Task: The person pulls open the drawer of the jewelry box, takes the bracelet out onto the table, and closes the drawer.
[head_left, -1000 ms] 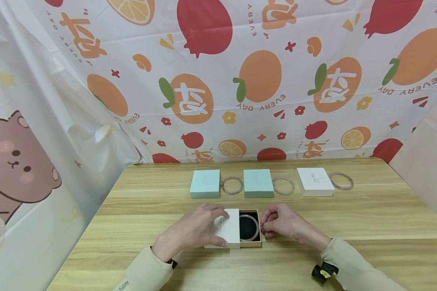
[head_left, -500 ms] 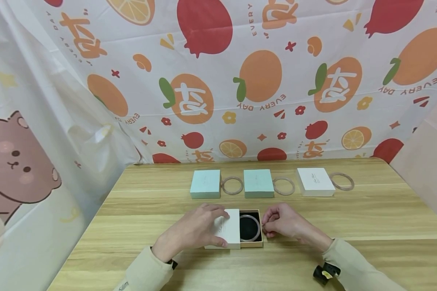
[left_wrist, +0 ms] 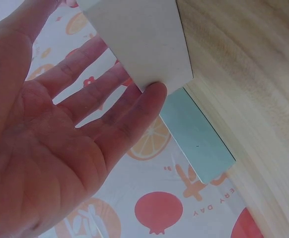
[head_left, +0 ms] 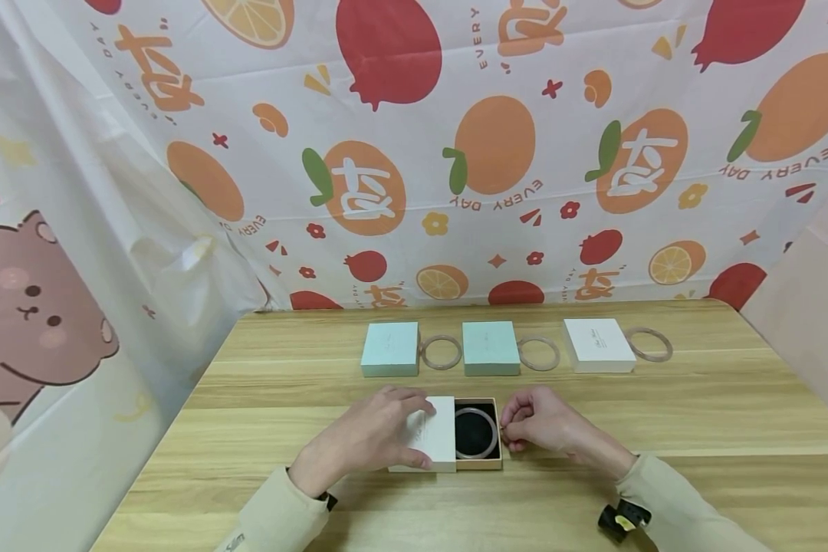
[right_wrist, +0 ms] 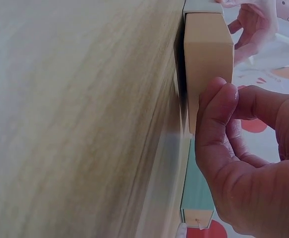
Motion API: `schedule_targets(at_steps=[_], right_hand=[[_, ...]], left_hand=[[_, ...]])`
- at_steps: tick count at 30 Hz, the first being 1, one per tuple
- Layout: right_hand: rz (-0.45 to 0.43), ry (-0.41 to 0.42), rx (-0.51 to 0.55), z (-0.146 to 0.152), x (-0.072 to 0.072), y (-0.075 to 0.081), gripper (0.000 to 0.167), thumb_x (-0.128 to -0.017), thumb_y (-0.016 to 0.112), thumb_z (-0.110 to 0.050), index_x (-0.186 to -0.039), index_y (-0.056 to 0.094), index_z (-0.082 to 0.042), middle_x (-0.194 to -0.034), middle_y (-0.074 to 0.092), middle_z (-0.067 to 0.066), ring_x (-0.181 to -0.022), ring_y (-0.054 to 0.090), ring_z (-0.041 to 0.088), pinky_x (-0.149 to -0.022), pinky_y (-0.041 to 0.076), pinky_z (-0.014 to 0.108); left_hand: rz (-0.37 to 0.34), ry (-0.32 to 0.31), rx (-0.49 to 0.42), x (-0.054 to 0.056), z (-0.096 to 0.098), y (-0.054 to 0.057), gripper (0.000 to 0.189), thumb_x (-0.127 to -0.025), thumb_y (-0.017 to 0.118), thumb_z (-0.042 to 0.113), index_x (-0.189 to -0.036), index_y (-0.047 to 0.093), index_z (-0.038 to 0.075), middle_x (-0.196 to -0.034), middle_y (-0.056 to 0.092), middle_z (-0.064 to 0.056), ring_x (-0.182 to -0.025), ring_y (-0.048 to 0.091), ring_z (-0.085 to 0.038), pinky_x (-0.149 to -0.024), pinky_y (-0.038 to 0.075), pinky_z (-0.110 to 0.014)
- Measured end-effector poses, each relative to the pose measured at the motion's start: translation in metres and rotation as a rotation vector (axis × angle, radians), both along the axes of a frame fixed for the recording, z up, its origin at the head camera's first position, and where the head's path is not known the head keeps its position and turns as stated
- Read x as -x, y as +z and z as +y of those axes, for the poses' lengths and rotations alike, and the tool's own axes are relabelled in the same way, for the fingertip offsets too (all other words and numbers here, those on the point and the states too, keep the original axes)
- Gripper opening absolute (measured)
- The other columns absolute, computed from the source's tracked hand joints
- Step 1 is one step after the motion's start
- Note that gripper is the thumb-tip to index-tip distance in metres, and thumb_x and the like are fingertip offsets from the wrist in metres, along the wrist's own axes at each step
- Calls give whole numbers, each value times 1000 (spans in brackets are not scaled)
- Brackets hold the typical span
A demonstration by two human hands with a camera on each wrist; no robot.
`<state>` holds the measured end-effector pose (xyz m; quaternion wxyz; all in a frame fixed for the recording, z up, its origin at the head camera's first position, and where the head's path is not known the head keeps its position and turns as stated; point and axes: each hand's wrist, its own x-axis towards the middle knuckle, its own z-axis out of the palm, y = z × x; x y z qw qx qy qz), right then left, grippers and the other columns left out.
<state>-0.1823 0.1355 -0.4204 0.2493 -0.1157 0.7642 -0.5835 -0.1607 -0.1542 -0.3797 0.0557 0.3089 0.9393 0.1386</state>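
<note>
In the head view a white box sleeve [head_left: 441, 441] lies at the front middle of the table. My left hand [head_left: 369, 431] grips it, thumb on the near side and fingers toward the far side. A tan-edged drawer [head_left: 479, 464] sticks out of the sleeve's right end. Inside, on black padding, lies a pale bangle [head_left: 494, 437], its left edge under the sleeve. My right hand [head_left: 540, 420] pinches a small pull tab at the drawer's end, mostly hidden by the fingertips. In the right wrist view, thumb and forefinger meet against the tan drawer face [right_wrist: 209, 64].
Behind stand two mint boxes [head_left: 390, 349] [head_left: 491, 348] and a white box [head_left: 599, 345]. To the right of each lies a bangle [head_left: 424, 355] [head_left: 557, 356] [head_left: 669, 351]. A fruit-print cloth [head_left: 414, 169] hangs at the table's back edge.
The right hand has moved slightly to the right and the drawer has slid a little further out of the sleeve, showing more of the bangle. The left hand has stayed in place.
</note>
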Motion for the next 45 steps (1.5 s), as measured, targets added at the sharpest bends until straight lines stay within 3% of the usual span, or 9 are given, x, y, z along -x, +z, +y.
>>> schedule_targets(at_steps=[4,10,45], right_hand=[[-7,-1,5,1,0,-1,12,-86,65,6,-96,63,12,-76,64,6,-64,64,13,-62,58,25],[-4,-18,3,2,0,-1,11,-85,66,5,-95,65,8,-77,66,7,-64,64,13,-62,57,24],[-16,-36,-1,9,-1,-4,13,-86,65,4,-98,67,10,-77,68,7,-65,65,11,-63,58,24]], left_hand=[[-1,0,-2,0,0,0,63,-74,89,48,-124,70,15,-141,64,-11,-131,59,-36,-105,53,-51],[-2,2,-4,0,0,-1,63,-74,89,48,-124,70,15,-141,64,-11,-130,59,-35,-104,53,-51],[-7,-2,-16,0,0,-2,62,-74,89,48,-123,71,15,-140,65,-11,-128,60,-35,-104,53,-50]])
